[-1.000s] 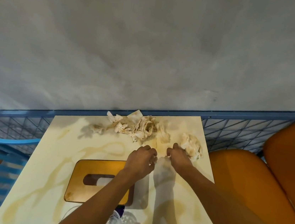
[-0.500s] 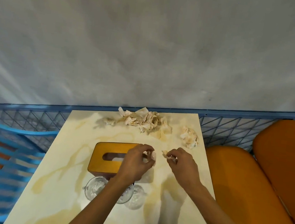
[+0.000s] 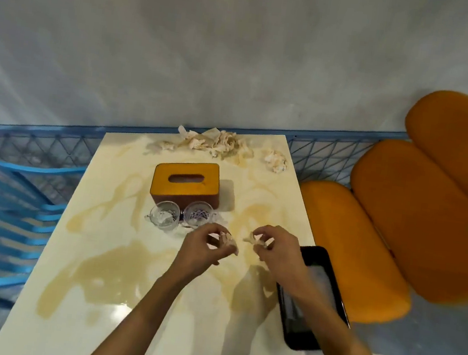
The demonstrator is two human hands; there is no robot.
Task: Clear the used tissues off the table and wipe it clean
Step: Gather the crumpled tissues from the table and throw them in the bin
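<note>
— Hands first: what are you holding?

— Your left hand (image 3: 203,248) pinches a small tissue scrap (image 3: 228,240) in its fingertips at frame centre; your right hand (image 3: 274,250) pinches another scrap (image 3: 253,238) just beside it. The two scraps sit apart, above the table (image 3: 94,248).

— Where are the rest of your tissues?

— A crumpled tissue pile (image 3: 213,144) lies along the table's far edge at upper centre, with a separate wad (image 3: 276,160) to its right. Your tissue box (image 3: 186,182) stands below the pile, two glasses (image 3: 180,218) touching its near side. Brownish stains (image 3: 103,273) spread across the tabletop, and a black tray (image 3: 309,298) lies under your right forearm.
</note>
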